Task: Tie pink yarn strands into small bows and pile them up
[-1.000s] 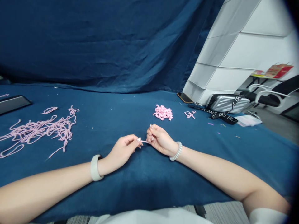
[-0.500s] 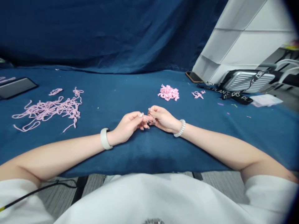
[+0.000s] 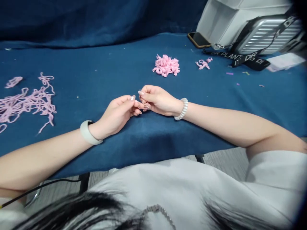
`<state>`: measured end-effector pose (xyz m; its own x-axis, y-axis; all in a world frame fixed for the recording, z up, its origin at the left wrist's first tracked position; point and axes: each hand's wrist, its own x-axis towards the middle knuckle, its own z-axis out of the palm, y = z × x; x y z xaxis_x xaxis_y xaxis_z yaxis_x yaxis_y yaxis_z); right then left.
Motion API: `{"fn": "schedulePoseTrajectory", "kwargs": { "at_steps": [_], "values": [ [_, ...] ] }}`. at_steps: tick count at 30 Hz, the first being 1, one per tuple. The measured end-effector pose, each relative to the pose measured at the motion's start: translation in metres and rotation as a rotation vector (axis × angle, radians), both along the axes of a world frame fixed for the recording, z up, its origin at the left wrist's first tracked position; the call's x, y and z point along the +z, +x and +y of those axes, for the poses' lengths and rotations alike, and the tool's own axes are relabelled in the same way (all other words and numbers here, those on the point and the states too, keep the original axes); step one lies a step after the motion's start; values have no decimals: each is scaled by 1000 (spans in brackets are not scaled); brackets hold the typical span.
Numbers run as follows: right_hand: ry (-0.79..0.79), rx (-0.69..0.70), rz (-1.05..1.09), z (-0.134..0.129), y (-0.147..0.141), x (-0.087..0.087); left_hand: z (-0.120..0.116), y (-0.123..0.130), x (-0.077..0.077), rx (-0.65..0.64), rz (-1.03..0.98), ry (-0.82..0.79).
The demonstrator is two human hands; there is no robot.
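My left hand (image 3: 121, 113) and my right hand (image 3: 159, 99) meet over the front part of the blue cloth. Both are closed in a pinch, thumbs up and fingertips touching or nearly so. Between them is a short piece of pink yarn (image 3: 145, 107), mostly hidden by the fingers. A pile of small knotted pink yarn pieces (image 3: 166, 65) lies beyond my right hand. Off to the left is a loose tangle of pink yarn (image 3: 31, 103), partly cut off by the frame edge, with a small yarn bundle (image 3: 13, 82) behind it.
A few more pink yarn bits (image 3: 203, 63) lie right of the pile. At the back right are a phone (image 3: 199, 40), a white box (image 3: 216, 22), a silver ridged case (image 3: 266, 35) and a black lettered strap (image 3: 251, 60). The blue-covered table's front edge (image 3: 153, 163) is near my body.
My view has tilted down and turned right, so everything sits higher and further left. My hands stay together, and the yarn strand between them shows less than before.
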<state>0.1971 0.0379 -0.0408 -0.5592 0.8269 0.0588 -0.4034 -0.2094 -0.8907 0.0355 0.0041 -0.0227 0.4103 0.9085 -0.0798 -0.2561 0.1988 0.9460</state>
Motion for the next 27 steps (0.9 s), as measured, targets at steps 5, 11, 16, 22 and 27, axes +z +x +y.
{"fn": "schedulePoseTrajectory", "kwargs": {
  "at_steps": [5, 11, 16, 22, 27],
  "values": [
    [-117, -39, -23, -2, 3, 5, 2, 0, -1, 29, -9, -20],
    [-162, -57, -32, -3, 3, 9, 4, 2, 1, 26, -46, -60],
    [-155, -67, -32, -4, 4, 9, 5, 0, 1, 14, -21, -54],
    [-90, -27, -9, -5, 8, 11, 4, -6, 2, -30, 38, -22],
    [-29, 8, -42, -10, 10, 11, 0, -9, 3, -77, 85, 30]
  ]
}}
